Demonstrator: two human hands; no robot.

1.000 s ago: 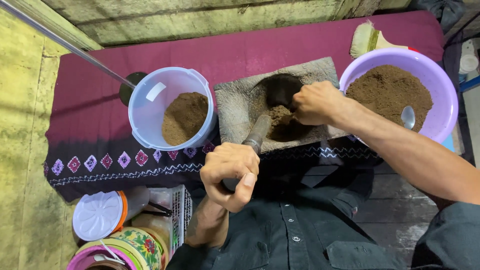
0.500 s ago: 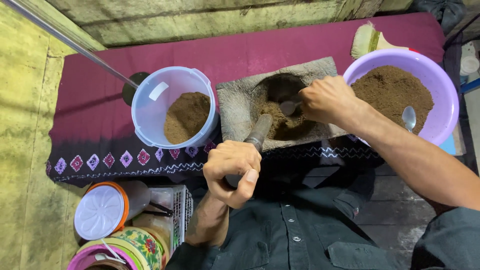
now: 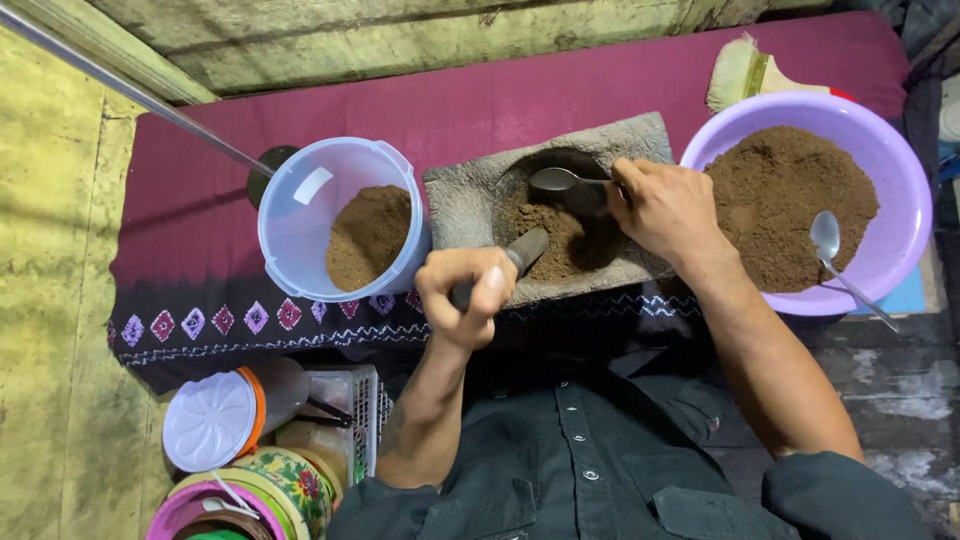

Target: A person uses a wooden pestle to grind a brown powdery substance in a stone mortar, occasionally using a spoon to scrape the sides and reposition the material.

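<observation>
A grey stone mortar (image 3: 470, 200) lies on the maroon cloth, brown powder (image 3: 550, 240) in its hollow. My left hand (image 3: 466, 295) grips a stone pestle (image 3: 525, 250) whose tip rests in the powder. My right hand (image 3: 668, 208) holds a metal spoon (image 3: 558, 179) over the far side of the hollow. A clear plastic tub (image 3: 300, 215) with brown powder stands left of the mortar. A purple basin (image 3: 900, 175) heaped with brown powder sits to the right, a second spoon (image 3: 830, 240) lying in it.
A brush (image 3: 745, 72) lies behind the basin. A thin metal rod (image 3: 130, 95) slants in from the upper left. Near my left knee stand a white-lidded jar (image 3: 215, 420), a small basket (image 3: 345, 410) and a patterned bowl (image 3: 285, 480).
My right hand lifted out of the mortar hollow and now shows a spoon over it. My left hand with the pestle barely shifted.
</observation>
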